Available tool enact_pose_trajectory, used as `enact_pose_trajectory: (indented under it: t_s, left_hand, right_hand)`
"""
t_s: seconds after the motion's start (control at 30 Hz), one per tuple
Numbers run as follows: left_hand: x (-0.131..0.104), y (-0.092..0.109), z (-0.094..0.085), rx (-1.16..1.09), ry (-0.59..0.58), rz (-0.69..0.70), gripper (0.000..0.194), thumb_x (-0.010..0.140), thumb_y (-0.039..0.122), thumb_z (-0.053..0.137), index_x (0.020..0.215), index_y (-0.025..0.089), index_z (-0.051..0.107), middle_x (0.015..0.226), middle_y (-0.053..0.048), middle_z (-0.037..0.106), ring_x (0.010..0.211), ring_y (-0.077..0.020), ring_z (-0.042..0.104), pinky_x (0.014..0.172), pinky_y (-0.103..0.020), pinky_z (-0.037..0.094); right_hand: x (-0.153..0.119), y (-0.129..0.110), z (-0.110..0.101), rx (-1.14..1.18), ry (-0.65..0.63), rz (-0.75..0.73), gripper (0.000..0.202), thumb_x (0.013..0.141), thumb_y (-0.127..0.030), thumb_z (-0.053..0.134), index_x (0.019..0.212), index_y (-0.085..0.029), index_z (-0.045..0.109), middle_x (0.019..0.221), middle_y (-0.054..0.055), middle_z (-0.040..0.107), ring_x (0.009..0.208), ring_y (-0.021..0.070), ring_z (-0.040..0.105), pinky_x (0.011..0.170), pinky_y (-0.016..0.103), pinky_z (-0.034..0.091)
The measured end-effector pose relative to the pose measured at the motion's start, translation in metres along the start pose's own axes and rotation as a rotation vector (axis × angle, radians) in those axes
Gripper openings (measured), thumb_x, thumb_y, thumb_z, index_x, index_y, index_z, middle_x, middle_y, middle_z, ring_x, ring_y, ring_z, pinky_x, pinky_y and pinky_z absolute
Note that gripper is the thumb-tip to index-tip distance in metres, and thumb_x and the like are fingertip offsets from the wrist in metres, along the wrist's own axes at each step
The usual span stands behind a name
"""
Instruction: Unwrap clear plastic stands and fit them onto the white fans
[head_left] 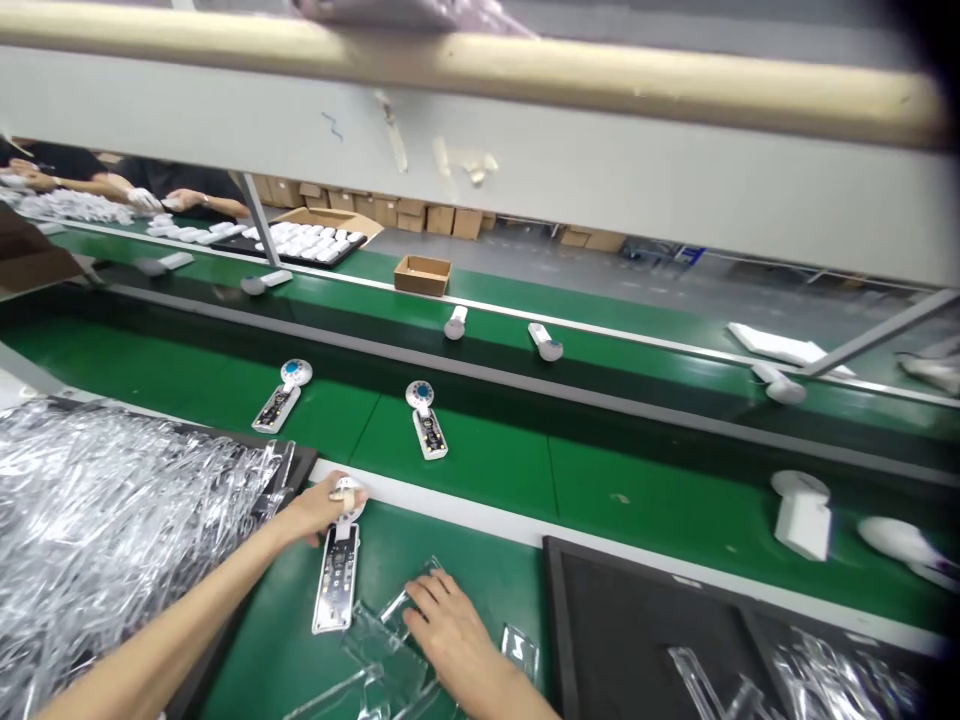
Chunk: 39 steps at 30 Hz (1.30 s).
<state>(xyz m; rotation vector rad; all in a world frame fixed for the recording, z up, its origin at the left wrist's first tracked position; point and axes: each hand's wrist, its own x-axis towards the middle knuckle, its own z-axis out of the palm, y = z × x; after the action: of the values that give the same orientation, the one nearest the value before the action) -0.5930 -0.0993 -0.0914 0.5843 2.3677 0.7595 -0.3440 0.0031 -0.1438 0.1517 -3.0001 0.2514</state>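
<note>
My left hand is closed around the round white head of a handheld device. Its long body lies on the green bench with a circuit board exposed. To the right, my right hand has its fingers curled over a clear plastic piece, which they partly hide. More clear plastic pieces lie loose beneath and around that hand, and another clear piece is just to its right.
Heaped clear plastic parts fill a tray at left. A black tray stands at right with more. On the green conveyor lie two open devices and closed white ones. A shelf board crosses above; co-workers' hands show far left.
</note>
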Motion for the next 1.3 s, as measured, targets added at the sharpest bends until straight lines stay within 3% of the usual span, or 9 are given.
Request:
enact_pose_trajectory:
  t_s: [0.17, 0.3, 0.43, 0.53, 0.63, 0.8, 0.97, 1.2, 1.3]
  left_hand:
    - [-0.017, 0.006, 0.013, -0.3, 0.01, 0.049, 0.057, 0.063, 0.051, 0.064, 0.105, 0.015, 0.052, 0.093, -0.009, 0.068, 0.086, -0.0225, 0.065, 0.073, -0.029, 0.051]
    - [-0.036, 0.031, 0.01, -0.505, 0.172, 0.141, 0.07, 0.053, 0.048, 0.073, 0.11, 0.014, 0.05, 0.103, -0.011, 0.064, 0.092, -0.0248, 0.062, 0.081, -0.034, 0.049]
    - [-0.05, 0.051, 0.01, -0.511, 0.168, 0.227, 0.062, 0.055, 0.047, 0.074, 0.105, 0.016, 0.053, 0.097, -0.008, 0.064, 0.087, -0.0241, 0.06, 0.077, -0.033, 0.048]
    - [-0.058, 0.066, 0.011, -0.638, 0.114, 0.136, 0.061, 0.055, 0.048, 0.073, 0.103, 0.016, 0.053, 0.094, -0.008, 0.065, 0.087, -0.0239, 0.06, 0.075, -0.032, 0.047]
    - [-0.071, 0.081, 0.011, -0.776, 0.041, 0.069, 0.067, 0.054, 0.052, 0.073, 0.106, 0.015, 0.053, 0.1, -0.009, 0.063, 0.093, -0.0254, 0.058, 0.077, -0.032, 0.045]
    - [-0.096, 0.103, 0.005, -0.856, -0.121, 0.057, 0.071, 0.062, 0.054, 0.07, 0.12, 0.018, 0.05, 0.109, -0.009, 0.061, 0.093, -0.0232, 0.057, 0.074, -0.031, 0.044]
    - [-0.103, 0.108, -0.005, -0.787, -0.013, 0.17, 0.066, 0.058, 0.052, 0.074, 0.112, 0.019, 0.055, 0.092, -0.005, 0.063, 0.08, -0.0195, 0.056, 0.067, -0.028, 0.044]
    - [-0.107, 0.107, -0.019, -0.805, -0.04, 0.136, 0.064, 0.058, 0.055, 0.073, 0.107, 0.019, 0.054, 0.096, -0.005, 0.061, 0.084, -0.0204, 0.057, 0.066, -0.028, 0.048]
    - [-0.107, 0.107, -0.016, -0.843, -0.096, 0.098, 0.062, 0.06, 0.057, 0.071, 0.106, 0.02, 0.054, 0.097, -0.005, 0.061, 0.081, -0.0193, 0.058, 0.066, -0.028, 0.049]
  right_hand:
    - [-0.003, -0.005, -0.042, -0.217, -0.118, 0.176, 0.014, 0.068, -0.005, 0.058, 0.072, -0.019, 0.056, 0.066, 0.005, 0.061, 0.064, 0.0211, 0.058, 0.069, 0.036, 0.048]
    - [-0.023, -0.02, -0.046, -0.305, -0.082, 0.348, 0.029, 0.069, -0.017, 0.06, 0.098, -0.016, 0.059, 0.077, 0.012, 0.064, 0.064, 0.0251, 0.06, 0.056, 0.035, 0.045]
    - [-0.04, -0.029, -0.051, -0.13, -0.077, 0.236, 0.047, 0.074, -0.024, 0.059, 0.12, -0.02, 0.05, 0.078, 0.007, 0.065, 0.05, 0.0188, 0.06, 0.039, 0.027, 0.033]
    - [-0.036, -0.029, -0.077, 0.044, -0.037, 0.275, 0.055, 0.078, -0.036, 0.061, 0.128, -0.026, 0.043, 0.09, 0.004, 0.065, 0.064, 0.0206, 0.065, 0.045, 0.025, 0.041]
    - [-0.017, -0.031, -0.098, 0.145, 0.122, 0.516, 0.06, 0.084, -0.037, 0.055, 0.138, -0.028, 0.032, 0.098, 0.005, 0.061, 0.082, 0.0213, 0.066, 0.057, 0.025, 0.048]
    - [0.025, -0.046, -0.084, 0.163, 0.318, 0.795, 0.052, 0.088, -0.029, 0.045, 0.138, -0.025, 0.034, 0.096, 0.006, 0.054, 0.08, 0.0218, 0.062, 0.058, 0.03, 0.051]
    - [0.05, -0.059, -0.077, 0.117, 0.445, 0.813, 0.054, 0.088, -0.027, 0.044, 0.14, -0.022, 0.033, 0.101, 0.012, 0.053, 0.087, 0.0271, 0.057, 0.065, 0.039, 0.053]
    - [0.041, -0.053, -0.088, 0.099, 0.371, 0.738, 0.056, 0.092, -0.029, 0.041, 0.145, -0.027, 0.024, 0.123, 0.014, 0.055, 0.114, 0.0341, 0.051, 0.093, 0.061, 0.039]
    - [0.034, -0.051, -0.098, 0.118, 0.248, 0.711, 0.063, 0.091, -0.029, 0.045, 0.147, -0.029, 0.017, 0.123, 0.013, 0.057, 0.106, 0.0305, 0.058, 0.093, 0.057, 0.042]
